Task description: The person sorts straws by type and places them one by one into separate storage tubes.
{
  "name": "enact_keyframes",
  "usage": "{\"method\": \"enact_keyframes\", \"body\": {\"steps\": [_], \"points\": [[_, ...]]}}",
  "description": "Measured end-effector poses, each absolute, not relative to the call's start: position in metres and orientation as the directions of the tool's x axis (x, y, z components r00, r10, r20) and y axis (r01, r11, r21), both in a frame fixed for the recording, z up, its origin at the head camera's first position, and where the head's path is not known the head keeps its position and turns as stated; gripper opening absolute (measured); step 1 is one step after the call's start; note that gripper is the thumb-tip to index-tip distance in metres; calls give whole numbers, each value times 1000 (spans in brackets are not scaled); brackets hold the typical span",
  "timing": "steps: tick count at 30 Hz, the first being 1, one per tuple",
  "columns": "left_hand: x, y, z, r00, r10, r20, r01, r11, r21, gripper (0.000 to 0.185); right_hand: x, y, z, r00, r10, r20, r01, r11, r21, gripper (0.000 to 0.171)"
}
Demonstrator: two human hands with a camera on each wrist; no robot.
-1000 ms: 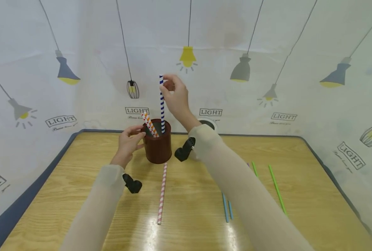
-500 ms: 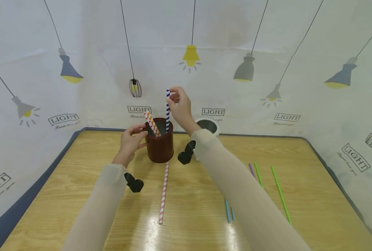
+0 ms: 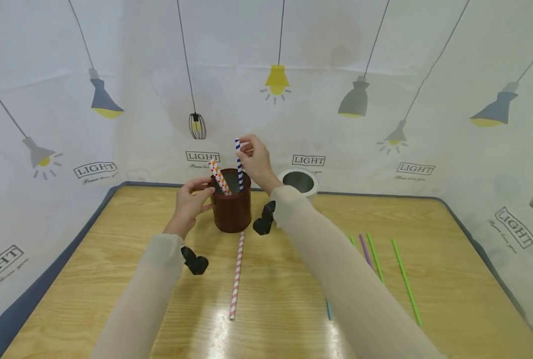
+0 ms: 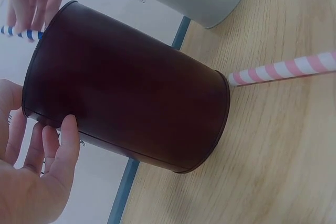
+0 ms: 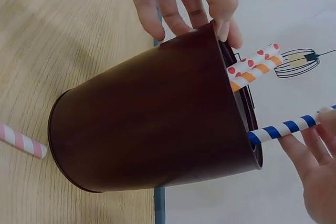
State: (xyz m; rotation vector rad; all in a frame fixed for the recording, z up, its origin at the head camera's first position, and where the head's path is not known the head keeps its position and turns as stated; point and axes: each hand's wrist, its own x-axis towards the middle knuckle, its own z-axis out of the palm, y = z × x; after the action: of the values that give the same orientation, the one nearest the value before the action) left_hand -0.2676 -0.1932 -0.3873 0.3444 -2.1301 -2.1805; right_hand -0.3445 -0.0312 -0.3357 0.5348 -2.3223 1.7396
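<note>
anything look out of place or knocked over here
Nothing is knocked over or spilled. The brown cup stands upright with the left hand at its rim, and the right hand pinches a blue striped straw inside it. Loose straws lie flat on the table.

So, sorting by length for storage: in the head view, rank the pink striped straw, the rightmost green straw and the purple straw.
1. rightmost green straw
2. pink striped straw, close behind it, so the order is unsure
3. purple straw, though the sleeve may hide part of it

Blue-striped straw [image 3: 238,160] stands upright in brown cup [image 3: 232,212] (beside two others)
</note>
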Motion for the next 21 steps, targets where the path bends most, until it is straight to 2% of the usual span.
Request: {"method": "enact_keyframes", "body": {"steps": [7,21], "points": [[-269,-193,-388,-968,-222,-118,-112,-39,993,38,-349,-37,-337,-916,-245,317,-388,347,-854,27],[-270,-195,-390,-972,-211,-106,-100,-39,994,38,-351,-44,-350,-912,-339,231,-367,423,-828,28]]}}
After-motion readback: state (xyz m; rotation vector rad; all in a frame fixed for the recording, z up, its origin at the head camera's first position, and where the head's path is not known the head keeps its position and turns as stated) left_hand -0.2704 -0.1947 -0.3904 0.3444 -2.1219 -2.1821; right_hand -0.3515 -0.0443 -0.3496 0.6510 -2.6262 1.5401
